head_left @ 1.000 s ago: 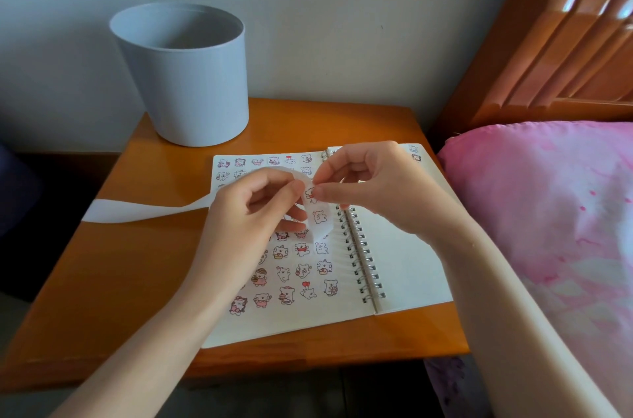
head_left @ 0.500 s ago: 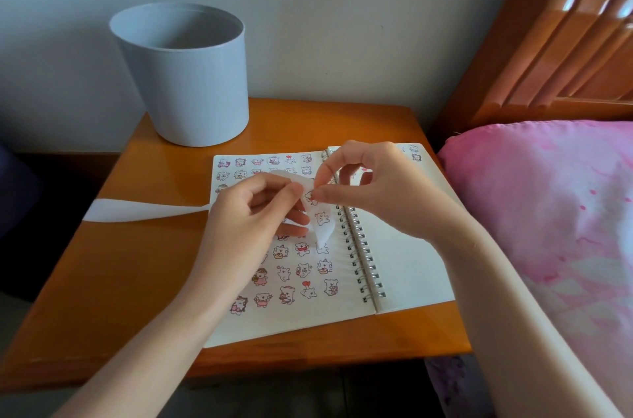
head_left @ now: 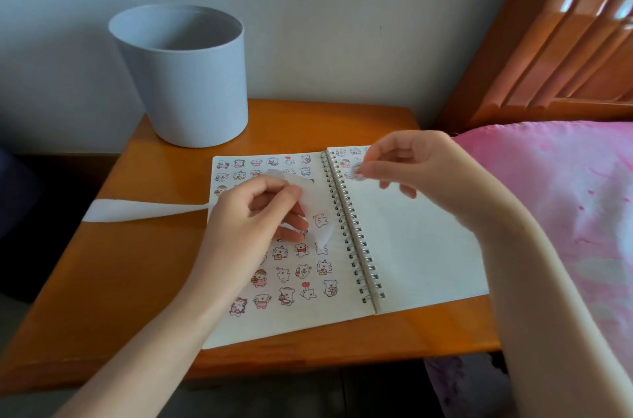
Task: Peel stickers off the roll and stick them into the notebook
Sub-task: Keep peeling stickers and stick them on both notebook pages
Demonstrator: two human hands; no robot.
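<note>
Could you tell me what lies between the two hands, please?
In the head view, the notebook's spiral binding runs between the left hand, holding the sticker strip, and the right hand, pinching a sticker.

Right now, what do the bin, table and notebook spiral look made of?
Bin: likely plastic, matte; even grey-blue, smooth thin rim. Table: wood, glossy varnish; orange with soft reflections. Spiral: probably metal wire; silvery glints.
</note>
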